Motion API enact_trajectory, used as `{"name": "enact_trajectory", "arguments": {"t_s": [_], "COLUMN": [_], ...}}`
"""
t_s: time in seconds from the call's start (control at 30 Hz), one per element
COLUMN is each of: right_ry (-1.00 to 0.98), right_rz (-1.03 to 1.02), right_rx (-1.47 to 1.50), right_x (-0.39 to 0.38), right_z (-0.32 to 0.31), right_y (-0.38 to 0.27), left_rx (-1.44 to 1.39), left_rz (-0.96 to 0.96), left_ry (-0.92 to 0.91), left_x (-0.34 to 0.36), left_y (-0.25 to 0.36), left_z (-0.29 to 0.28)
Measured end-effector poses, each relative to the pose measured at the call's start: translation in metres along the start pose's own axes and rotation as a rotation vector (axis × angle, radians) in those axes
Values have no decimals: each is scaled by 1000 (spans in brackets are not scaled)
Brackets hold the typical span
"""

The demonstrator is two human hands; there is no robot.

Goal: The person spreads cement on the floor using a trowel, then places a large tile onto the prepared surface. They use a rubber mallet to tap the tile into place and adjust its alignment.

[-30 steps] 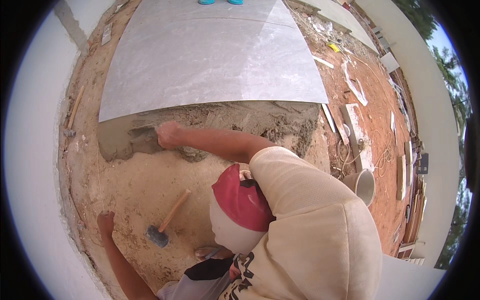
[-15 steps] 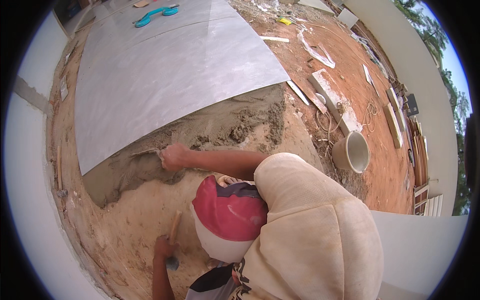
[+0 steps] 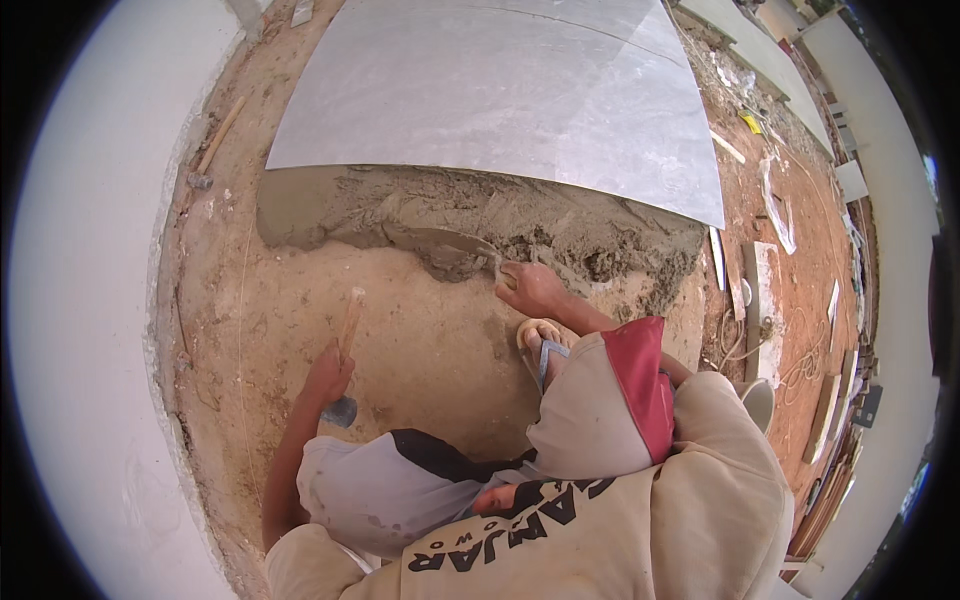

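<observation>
Since half a second ago the right hand (image 3: 530, 288) has carried its trowel (image 3: 440, 243) along the wet mortar bed (image 3: 560, 225) below the grey tile (image 3: 500, 90) — fingers wrapped round the handle; left hand (image 3: 328, 375) lies on the mallet (image 3: 345, 350) on sand, fingers curled.

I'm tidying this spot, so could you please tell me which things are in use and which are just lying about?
In use: trowel in right hand, mallet at left hand, wet mortar, laid tile.
Lying about: bucket, strips, stick.

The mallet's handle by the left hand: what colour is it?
Pale tan wood, on the mallet; clearest in the head view.
</observation>
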State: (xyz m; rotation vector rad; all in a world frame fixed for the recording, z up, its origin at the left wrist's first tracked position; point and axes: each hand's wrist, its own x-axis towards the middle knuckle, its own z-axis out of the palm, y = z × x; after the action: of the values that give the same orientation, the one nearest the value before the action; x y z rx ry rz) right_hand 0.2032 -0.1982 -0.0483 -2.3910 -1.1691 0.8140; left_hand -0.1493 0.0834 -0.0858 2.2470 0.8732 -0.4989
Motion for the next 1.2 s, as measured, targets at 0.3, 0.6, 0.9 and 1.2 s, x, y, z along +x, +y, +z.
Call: {"name": "enact_trajectory", "arguments": {"t_s": [0.3,0.6,0.9,1.2], "right_ry": [39,-4,-96,-460], "right_rz": [-144,-234,-401,-394], "right_rx": [-207,-346,-227,-160], "right_x": [140,272,185,34], "right_z": [-31,16,27,83], "right_y": [-69,-143,-143,-96], "left_rx": [-31,-115,-137,-112], "left_rz": [-84,-321,-374,-150], "left_ry": [134,400,443,440], "left_x": [-19,-46,-60,-59], "left_y": [-15,-23,-21,-17], "left_z": [21,48,70,64]}}
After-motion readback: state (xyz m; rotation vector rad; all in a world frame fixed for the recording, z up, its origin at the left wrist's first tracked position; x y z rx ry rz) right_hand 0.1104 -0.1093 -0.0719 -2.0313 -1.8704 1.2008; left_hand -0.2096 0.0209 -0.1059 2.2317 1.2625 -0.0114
